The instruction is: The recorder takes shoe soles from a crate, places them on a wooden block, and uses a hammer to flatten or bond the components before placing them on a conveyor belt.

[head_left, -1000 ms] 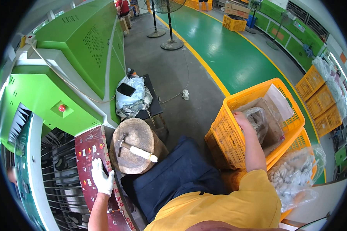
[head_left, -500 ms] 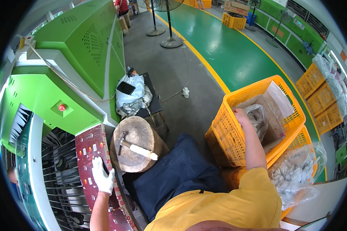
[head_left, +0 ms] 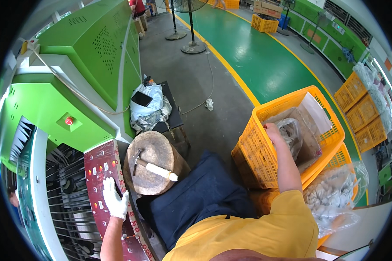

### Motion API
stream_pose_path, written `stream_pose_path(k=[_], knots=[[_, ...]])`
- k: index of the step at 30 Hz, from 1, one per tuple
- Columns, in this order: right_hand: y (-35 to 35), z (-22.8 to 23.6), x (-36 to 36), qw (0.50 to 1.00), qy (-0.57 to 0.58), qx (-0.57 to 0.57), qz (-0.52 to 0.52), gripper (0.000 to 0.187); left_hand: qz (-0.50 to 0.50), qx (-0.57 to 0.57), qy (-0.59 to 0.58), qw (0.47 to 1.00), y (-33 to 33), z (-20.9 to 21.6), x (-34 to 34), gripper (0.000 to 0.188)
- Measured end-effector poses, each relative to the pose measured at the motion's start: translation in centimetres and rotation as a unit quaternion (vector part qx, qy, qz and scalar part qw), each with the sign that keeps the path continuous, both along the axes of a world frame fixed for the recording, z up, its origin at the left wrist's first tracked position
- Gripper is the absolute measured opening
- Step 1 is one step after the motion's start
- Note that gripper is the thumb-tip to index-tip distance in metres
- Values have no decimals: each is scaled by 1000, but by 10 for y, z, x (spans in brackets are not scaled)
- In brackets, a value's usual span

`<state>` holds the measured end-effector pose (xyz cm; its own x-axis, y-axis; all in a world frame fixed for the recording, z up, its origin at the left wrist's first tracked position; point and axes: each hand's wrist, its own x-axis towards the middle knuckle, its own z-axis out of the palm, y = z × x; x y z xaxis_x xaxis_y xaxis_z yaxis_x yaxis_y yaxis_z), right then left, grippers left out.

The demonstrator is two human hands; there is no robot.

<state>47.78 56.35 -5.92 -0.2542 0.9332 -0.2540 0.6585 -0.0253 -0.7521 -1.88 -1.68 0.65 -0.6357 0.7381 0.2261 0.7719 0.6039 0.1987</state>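
Note:
My left hand (head_left: 115, 200), in a white glove, lies flat with fingers stretched out on a dark red printed cardboard surface (head_left: 101, 177) beside the machine. My bare right hand (head_left: 273, 132) is closed over the near-left rim of a yellow plastic crate (head_left: 259, 163); its fingertips are partly hidden. Inside that crate are brown cardboard, a white sheet (head_left: 316, 112) and a clear plastic bag (head_left: 291, 135). Between my hands, a hammer (head_left: 156, 168) with a white-wrapped handle lies on top of a round wooden block (head_left: 150, 143).
A green machine (head_left: 74, 98) with a red button stands at left. A low black stool (head_left: 173, 108) carries plastic bags and a phone (head_left: 141, 98). Another crate sits under the yellow one, next to a clear bag of whitish pieces (head_left: 331, 195). Fan stands (head_left: 193, 47) rise farther ahead.
My view has shifted very slightly. Both hands keep their places, the left on the red cardboard and the right on the crate's rim.

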Motion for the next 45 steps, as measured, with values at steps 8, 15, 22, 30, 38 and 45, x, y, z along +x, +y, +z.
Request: stream_pose_path(k=[8,15,22,30,38,45], knots=[[5,-17,10,998,47,-14,34,20,-3,10,0,1000,-9,3,3,95],[37,-55,30,994,-50,69,73,30,-39,13,-12,999,8,-5,-6,91],[14,-2,-1,997,-60,20,46,24,-32,-8,6,999,2,-5,-7,84],[5,-5,11,1000,-16,7,14,25,-44,1,4,999,6,-13,-6,83],[-2,1,-2,997,12,-62,-35,25,-37,-1,6,999,-4,-15,-7,83],[13,-22,8,977,137,-155,-54,18,-33,-5,5,999,2,-16,-8,82]])
